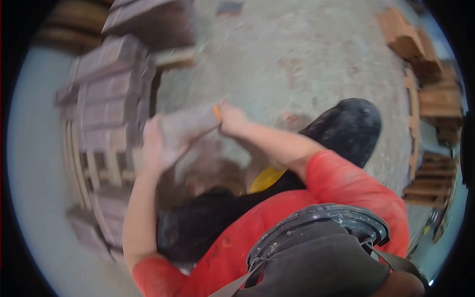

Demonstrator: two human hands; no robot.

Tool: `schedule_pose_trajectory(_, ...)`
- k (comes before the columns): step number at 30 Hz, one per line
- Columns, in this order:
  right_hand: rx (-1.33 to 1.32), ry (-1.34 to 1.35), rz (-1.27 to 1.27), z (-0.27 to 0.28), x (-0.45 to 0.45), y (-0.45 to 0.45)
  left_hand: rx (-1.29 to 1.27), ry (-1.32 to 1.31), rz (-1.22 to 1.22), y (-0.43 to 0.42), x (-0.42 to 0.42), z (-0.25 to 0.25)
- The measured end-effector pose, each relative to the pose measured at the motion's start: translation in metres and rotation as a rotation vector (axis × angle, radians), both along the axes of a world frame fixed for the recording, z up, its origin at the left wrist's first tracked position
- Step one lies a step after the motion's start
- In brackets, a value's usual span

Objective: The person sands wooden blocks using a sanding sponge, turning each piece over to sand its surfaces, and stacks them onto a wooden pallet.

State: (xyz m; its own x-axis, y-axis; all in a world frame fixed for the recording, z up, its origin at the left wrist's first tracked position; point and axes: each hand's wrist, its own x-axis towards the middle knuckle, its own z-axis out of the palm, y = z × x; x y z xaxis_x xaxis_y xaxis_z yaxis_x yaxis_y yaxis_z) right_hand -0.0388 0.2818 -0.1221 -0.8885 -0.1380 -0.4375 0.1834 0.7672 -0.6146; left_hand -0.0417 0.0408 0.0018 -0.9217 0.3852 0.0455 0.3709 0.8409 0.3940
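Note:
A greyish block (185,123), blurred by motion, is held out over the floor between my two hands. My left hand (154,141) is closed on its left end. My right hand (231,119) grips the upper right end, where a small orange patch (217,112) shows against the fingers. Whether that patch belongs to the block or is a separate piece, I cannot tell. Just left of my left hand stands a stack of similar purplish-grey blocks (109,106). A yellow rounded object (267,178) shows partly below my right forearm; my body hides the rest.
Wooden pallet slats (111,168) lie under the left stack, with more grey blocks (111,210) nearer me. Another grey stack (153,22) is farther ahead. Orange-brown blocks (403,37) and a pile of wooden pallets (430,180) line the right side. The concrete floor (277,54) has stains.

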Motion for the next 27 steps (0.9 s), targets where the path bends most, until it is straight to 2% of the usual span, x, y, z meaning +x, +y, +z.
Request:
schedule_pose_trajectory(1,0.042,0.298,0.008,-0.021,0.010,-0.013,0.009,0.030,-0.043,-0.003,-0.004,-0.003)
schedule_pose_trajectory(3,-0.069,0.701,0.058,-0.020,0.032,-0.030,0.016,-0.018,-0.018,-0.005,-0.007,-0.006)
schedule_pose_trajectory(5,-0.088,0.767,0.197,-0.060,0.036,-0.014,-0.031,-0.091,0.005,-0.012,0.000,-0.006)
schedule_pose_trajectory(7,-0.015,0.337,0.070,-0.043,0.020,0.004,0.052,-0.132,0.030,-0.016,0.000,0.002)
schedule_pose_trajectory(9,-0.038,-0.084,-0.004,-0.052,-0.005,0.035,0.049,-0.111,0.006,-0.020,0.001,0.001)
schedule_pose_trajectory(10,-0.037,-0.108,-0.007,-0.066,-0.010,0.050,0.074,-0.096,-0.018,-0.018,-0.001,-0.002)
schedule_pose_trajectory(11,-0.023,-0.015,-0.097,-0.081,-0.007,0.056,0.053,-0.085,-0.035,-0.018,-0.001,-0.002)
schedule_pose_trajectory(12,-0.002,0.077,-0.181,-0.080,-0.003,0.058,0.059,-0.095,-0.045,-0.017,-0.002,-0.003)
schedule_pose_trajectory(13,0.005,0.060,-0.186,-0.081,0.001,0.058,0.061,-0.097,-0.044,-0.017,-0.003,-0.004)
schedule_pose_trajectory(15,0.053,0.435,-0.038,-0.075,0.006,0.039,0.067,-0.102,-0.040,-0.016,-0.005,-0.004)
schedule_pose_trajectory(19,0.173,0.221,0.079,-0.039,0.013,0.006,0.052,-0.098,-0.045,-0.013,-0.008,-0.006)
schedule_pose_trajectory(22,0.199,0.239,0.041,-0.048,-0.005,0.010,0.020,-0.060,-0.001,-0.005,-0.002,0.001)
schedule_pose_trajectory(27,0.195,0.199,0.077,-0.036,0.015,0.001,0.071,-0.127,0.005,-0.010,0.002,-0.002)
